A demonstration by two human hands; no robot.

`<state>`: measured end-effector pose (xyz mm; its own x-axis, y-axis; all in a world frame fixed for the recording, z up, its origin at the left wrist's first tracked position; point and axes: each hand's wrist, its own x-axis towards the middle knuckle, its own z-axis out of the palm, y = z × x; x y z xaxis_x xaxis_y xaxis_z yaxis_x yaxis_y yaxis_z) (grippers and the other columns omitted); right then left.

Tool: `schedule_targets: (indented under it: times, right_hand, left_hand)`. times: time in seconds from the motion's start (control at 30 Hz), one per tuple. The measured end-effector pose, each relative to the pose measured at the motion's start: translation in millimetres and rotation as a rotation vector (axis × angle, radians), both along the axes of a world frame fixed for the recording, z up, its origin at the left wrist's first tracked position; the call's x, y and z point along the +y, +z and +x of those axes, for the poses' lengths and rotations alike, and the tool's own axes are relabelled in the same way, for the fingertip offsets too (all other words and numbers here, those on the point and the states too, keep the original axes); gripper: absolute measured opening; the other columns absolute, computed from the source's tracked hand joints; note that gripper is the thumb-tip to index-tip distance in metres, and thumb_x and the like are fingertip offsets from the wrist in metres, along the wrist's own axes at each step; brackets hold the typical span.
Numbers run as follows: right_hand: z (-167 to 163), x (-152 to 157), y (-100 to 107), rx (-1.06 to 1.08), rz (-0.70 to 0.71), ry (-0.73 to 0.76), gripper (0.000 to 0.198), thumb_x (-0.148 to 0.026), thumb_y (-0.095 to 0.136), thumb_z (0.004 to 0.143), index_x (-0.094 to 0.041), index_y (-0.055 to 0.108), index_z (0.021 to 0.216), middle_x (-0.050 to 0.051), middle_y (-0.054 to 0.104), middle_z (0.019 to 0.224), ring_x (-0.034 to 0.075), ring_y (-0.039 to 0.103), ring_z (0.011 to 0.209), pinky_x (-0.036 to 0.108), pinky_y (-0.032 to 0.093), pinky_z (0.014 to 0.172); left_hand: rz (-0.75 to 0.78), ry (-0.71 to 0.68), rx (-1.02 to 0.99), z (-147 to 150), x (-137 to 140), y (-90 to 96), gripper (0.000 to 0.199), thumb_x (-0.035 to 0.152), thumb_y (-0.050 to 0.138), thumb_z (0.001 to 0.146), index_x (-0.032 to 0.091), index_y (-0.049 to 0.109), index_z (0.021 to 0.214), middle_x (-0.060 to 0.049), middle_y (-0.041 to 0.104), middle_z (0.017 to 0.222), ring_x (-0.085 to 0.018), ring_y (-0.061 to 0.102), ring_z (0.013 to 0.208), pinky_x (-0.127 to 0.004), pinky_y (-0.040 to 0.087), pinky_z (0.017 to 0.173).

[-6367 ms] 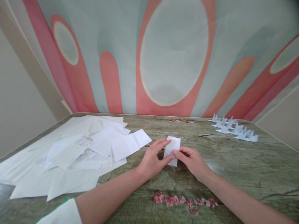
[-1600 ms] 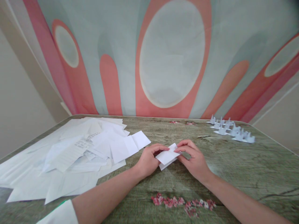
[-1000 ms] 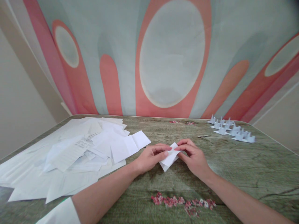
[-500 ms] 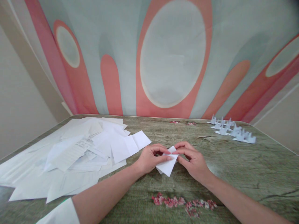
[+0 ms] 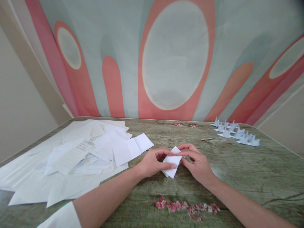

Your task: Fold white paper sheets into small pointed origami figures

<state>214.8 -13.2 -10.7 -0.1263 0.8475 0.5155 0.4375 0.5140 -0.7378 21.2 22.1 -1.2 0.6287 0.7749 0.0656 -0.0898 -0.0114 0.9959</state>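
One small folded paper (image 5: 174,160) is white and plain, with layered edges and a corner pointing toward the person. I see the left hand (image 5: 152,162) and the right hand (image 5: 196,161) pinch it from both sides, over the wood-patterned table (image 5: 239,174).

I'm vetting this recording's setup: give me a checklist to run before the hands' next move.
1. Left hand gripping the small, white, folded paper: ok.
2. Right hand gripping it too: ok.
3. Visible layers flush: not ok, one peeks out below.
4. Underside creases: cannot tell, hidden.
5. Pointed white folded-paper figures apart from both hands: ok.
6. Spread pile of white paper sheets left of the folded paper: ok.
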Motion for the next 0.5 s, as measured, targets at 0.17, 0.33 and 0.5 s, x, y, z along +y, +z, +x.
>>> schedule_targets:
  times: [0.17, 0.33, 0.5]
  right_hand:
    - [0.3, -0.1, -0.4, -0.037, 0.024, -0.085, 0.011, -0.015, 0.059, 0.074, -0.023, 0.065, 0.079, 0.005, 0.053, 0.096, 0.02, 0.053, 0.093, 0.037, 0.043, 0.083]
    - [-0.3, -1.8, 1.4, -0.204, 0.207, -0.18, 0.016, -0.013, 0.058, 0.074, -0.024, 0.066, 0.082, 0.005, 0.052, 0.098, 0.022, 0.048, 0.097, 0.042, 0.039, 0.085]
    - [-3.4, -3.9, 2.1, -0.356, 0.351, -0.186, 0.018, -0.013, 0.06, 0.074, -0.026, 0.067, 0.085, 0.004, 0.054, 0.093, 0.023, 0.047, 0.096, 0.043, 0.037, 0.085]
  left_hand:
    - [0.002, 0.059, 0.008, 0.1, 1.6, -4.0, 0.035, 0.021, 0.077, 0.06, 0.015, 0.067, 0.092, -0.005, 0.064, 0.098, -0.016, 0.059, 0.085, -0.028, 0.045, 0.078]
    - [0.078, 0.097, 0.038, -1.0, 3.9, -6.0, 0.04, 0.023, 0.076, 0.062, 0.016, 0.066, 0.1, -0.007, 0.061, 0.108, -0.018, 0.057, 0.093, -0.029, 0.045, 0.082]
    - [0.134, 0.082, 0.051, -1.1, 4.1, -5.2, 0.044, 0.022, 0.076, 0.061, 0.015, 0.065, 0.103, -0.007, 0.06, 0.112, -0.021, 0.056, 0.099, -0.032, 0.042, 0.089]
